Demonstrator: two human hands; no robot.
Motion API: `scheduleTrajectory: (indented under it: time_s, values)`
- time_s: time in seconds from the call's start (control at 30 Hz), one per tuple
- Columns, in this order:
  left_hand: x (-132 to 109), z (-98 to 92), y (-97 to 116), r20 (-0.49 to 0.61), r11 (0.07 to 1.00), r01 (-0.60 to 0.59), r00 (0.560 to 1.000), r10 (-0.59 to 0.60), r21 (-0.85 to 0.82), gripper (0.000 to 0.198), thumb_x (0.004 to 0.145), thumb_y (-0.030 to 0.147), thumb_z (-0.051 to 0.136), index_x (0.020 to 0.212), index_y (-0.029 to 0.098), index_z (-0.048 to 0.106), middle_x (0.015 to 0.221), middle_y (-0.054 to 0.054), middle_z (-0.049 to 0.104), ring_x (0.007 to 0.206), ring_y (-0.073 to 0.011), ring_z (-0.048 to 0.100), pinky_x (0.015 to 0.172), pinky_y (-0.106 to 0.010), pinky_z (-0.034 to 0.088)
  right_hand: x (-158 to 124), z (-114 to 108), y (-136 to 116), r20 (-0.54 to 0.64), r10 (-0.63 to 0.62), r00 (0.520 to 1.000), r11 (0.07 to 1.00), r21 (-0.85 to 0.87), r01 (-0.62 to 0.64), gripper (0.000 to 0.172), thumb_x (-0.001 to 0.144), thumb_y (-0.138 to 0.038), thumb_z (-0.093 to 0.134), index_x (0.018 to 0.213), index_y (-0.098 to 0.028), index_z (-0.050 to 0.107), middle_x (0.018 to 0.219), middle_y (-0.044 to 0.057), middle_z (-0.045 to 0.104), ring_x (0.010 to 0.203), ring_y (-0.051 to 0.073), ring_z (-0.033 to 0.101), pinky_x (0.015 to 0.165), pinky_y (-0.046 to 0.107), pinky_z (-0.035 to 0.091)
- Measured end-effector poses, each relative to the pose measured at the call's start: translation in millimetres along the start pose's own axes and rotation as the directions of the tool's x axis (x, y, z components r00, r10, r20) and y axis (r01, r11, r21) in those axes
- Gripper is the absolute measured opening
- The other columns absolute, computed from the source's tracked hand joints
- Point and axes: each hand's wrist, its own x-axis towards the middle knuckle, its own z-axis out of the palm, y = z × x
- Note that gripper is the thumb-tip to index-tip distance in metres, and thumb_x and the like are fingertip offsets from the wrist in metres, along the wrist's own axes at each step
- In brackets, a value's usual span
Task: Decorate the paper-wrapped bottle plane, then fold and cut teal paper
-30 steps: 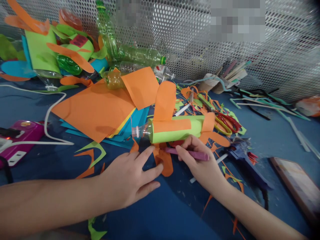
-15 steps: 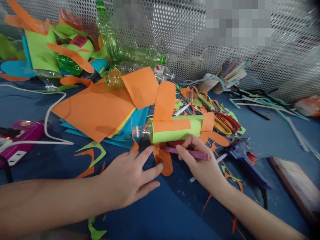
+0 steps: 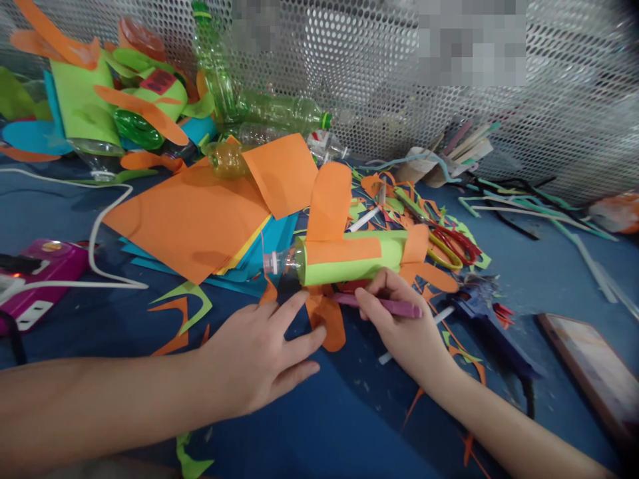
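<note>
Pen (image 3: 399, 308) pinched in my right hand (image 3: 407, 336), tip at near flap (image 3: 331, 326); I hold left hand (image 3: 252, 362) spread, touching flap; bottle (image 3: 349, 271) just beyond.

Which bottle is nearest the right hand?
The green-wrapped bottle beside the right hand, its clear neck pointing left; the other bottles are farther back.

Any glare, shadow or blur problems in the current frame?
Head view: bright glare on the perforated metal panel, two pixelated blocks across it; head view: phone screen washed out, content unreadable; head view: lower orange flap under the left hand looks darker than the upper orange flap; head view: purple pen tip too soft to make out; head view: top-right corner dark.
</note>
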Motion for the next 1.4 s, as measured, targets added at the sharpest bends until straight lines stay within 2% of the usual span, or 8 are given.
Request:
scheduleTrajectory:
  time_s: [0.4,1.4]
  values:
    - [-0.9,-0.1,0.5,-0.013,1.000,0.001,1.000,-0.001,-0.003,0.035,0.094,0.040,0.036,0.122,0.030,0.055,0.130,-0.018,0.046,0.080,-0.0266,0.061,0.058,-0.041,0.052,-0.4,-0.5,1.5,-0.010,0.036,0.999,0.999,-0.029,-0.036,0.025,0.081,-0.027,0.052,0.061,-0.023,0.037,0.053,-0.005,0.044,0.050,0.011,0.040,0.050,0.025,0.033]
    - [-0.9,0.3,-0.1,-0.017,1.000,0.008,1.000,-0.008,-0.005,0.035,0.094,0.042,0.038,0.122,0.031,0.055,0.130,-0.016,0.045,0.082,-0.0249,0.060,0.061,-0.038,0.051,-0.1,-0.3,3.0,0.023,0.033,0.999,0.999,0.036,-0.034,0.026,0.082,-0.027,0.053,0.061,-0.023,0.038,0.053,-0.006,0.043,0.049,0.011,0.040,0.049,0.025,0.033]
